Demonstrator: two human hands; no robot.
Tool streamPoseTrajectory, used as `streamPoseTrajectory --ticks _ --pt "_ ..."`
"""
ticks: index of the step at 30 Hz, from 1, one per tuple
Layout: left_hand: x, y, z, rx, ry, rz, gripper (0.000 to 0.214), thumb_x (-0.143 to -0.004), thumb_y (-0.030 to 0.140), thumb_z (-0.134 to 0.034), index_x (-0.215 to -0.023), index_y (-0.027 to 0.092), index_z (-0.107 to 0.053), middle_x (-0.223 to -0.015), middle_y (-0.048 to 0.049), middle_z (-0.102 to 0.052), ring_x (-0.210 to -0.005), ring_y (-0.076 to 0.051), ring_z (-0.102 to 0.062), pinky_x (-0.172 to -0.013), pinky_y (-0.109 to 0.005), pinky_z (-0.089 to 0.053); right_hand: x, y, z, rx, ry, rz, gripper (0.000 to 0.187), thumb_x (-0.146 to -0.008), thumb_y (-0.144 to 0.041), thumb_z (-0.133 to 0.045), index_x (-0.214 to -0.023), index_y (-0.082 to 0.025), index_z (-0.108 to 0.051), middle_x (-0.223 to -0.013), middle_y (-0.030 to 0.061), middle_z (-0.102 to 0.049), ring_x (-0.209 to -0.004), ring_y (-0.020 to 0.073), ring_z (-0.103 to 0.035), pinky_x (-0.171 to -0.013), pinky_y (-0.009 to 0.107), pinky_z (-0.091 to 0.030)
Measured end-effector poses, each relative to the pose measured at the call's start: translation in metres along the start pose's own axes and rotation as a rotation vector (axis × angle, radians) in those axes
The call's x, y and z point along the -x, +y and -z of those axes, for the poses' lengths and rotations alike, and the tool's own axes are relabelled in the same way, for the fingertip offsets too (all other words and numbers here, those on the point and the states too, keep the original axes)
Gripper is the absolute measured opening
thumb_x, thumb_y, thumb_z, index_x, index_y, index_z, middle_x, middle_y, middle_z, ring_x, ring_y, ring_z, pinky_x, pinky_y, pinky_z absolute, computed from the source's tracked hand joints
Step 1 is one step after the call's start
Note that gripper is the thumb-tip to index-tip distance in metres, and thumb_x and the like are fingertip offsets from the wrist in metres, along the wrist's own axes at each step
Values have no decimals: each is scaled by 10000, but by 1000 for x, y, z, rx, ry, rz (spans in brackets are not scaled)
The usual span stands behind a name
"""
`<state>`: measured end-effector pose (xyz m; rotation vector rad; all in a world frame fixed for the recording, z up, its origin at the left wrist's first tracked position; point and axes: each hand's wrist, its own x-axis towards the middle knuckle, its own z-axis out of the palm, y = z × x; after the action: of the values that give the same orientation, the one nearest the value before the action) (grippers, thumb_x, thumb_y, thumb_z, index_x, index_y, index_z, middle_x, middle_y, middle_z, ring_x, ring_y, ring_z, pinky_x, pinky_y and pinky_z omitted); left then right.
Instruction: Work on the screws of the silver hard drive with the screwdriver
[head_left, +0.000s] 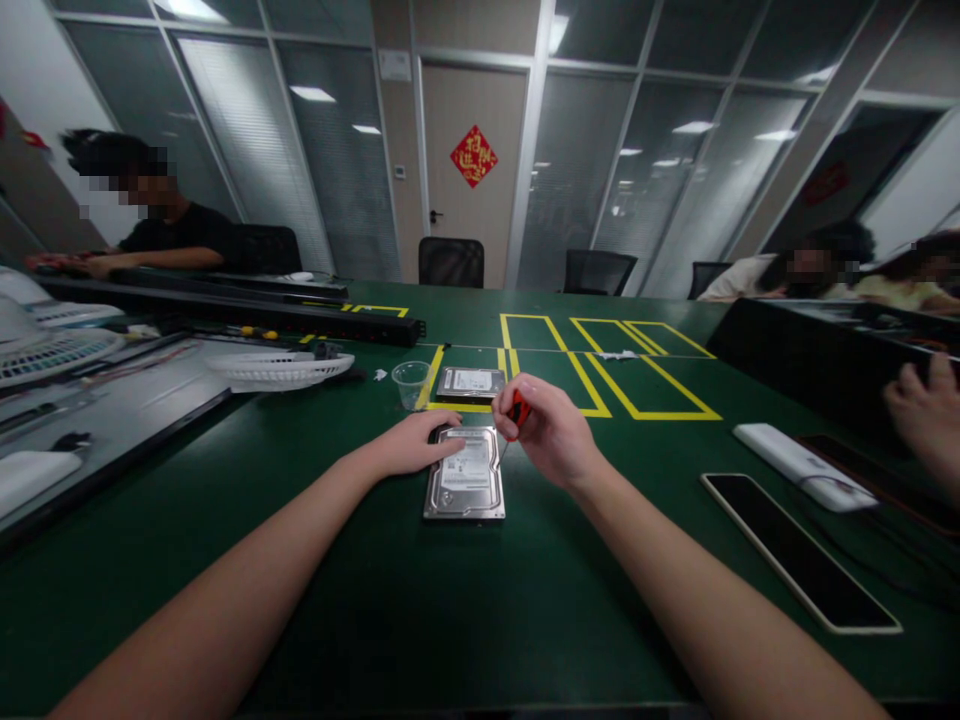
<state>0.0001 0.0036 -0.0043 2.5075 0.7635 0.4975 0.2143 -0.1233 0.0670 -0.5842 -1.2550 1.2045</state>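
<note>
A silver hard drive (466,490) lies label up on the green table in front of me. My left hand (416,443) grips its far left corner, the thumb across the label and the fingers along the far edge. In my right hand (551,425) is a screwdriver (517,408) with a red and black handle. Its thin shaft slants down toward the drive's right edge; I cannot tell whether the tip touches. Just beyond, a second hard drive (471,383) rests within yellow tape, beside a clear plastic cup (412,384).
Fan parts (277,365) and a long black power strip (300,312) lie on the left. A phone (802,550), a white power bank (802,465) and a large black case (795,375) are on the right. Other people sit around the table; one person's hand (926,410) is beside the case.
</note>
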Motion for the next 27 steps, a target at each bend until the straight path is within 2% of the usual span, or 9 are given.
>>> streamPoseTrajectory --ticks 14,27 --pt "0 2 0 -3 1 9 404 -974 558 -585 -1236 259 -658 -1357 -71 -666 -1230 -288 -623 -1063 -420 -459 0 1 -1 21 7 16 207 -956 -341 -583 -809 -201 -623 -695 15 -605 -598 146 -488 -603 308 -334" --pt "1 8 3 18 -6 9 378 -968 538 -583 -1220 269 -665 -1279 -49 -701 -1151 -287 -655 -996 -395 -489 0 3 -1 -2 23 3 192 -952 -333 -614 -807 -210 -586 -759 18 -643 -600 137 -499 -602 301 -350"
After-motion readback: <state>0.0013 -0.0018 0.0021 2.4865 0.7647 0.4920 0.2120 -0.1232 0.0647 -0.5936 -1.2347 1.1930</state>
